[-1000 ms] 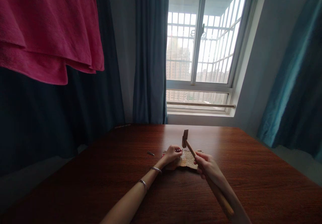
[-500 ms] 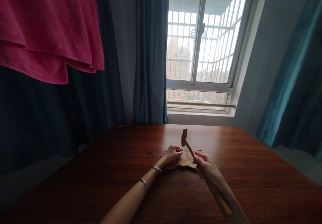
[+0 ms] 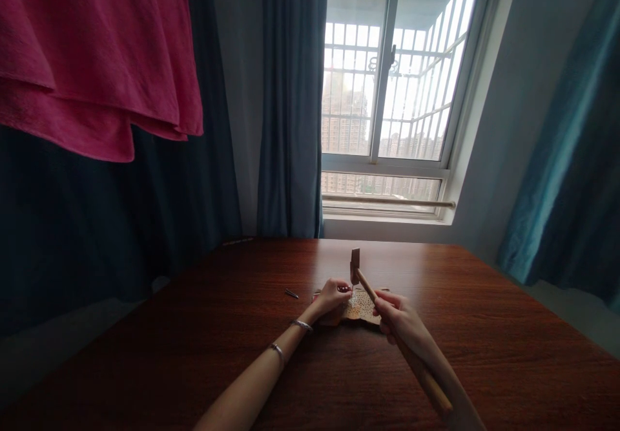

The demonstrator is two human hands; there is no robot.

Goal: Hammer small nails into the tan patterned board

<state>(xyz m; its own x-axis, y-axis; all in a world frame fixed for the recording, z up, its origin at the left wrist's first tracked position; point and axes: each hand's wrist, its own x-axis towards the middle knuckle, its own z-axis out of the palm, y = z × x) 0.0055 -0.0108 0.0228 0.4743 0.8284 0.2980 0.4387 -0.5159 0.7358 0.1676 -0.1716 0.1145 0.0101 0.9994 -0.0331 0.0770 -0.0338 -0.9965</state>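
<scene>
My right hand point(image 3: 400, 318) is wrapped round the long wooden handle of a small hammer point(image 3: 355, 264), whose head hangs just above the far edge of a flat wooden board point(image 3: 358, 308) full of small holes. My left hand point(image 3: 332, 296) rests on the board's left part, fingers pinched on a small upright nail under the hammer head; the nail itself is barely visible. Two bracelets circle my left wrist and forearm.
The board lies on a dark red-brown wooden table point(image 3: 242, 353). A loose nail point(image 3: 291, 293) lies on the table to the left of my hands. Beyond the table are a window, blue curtains and a hanging pink cloth point(image 3: 97, 63).
The hammer head has moved slightly, dropping a little toward my left fingers. Both hands stay where they were on the board.
</scene>
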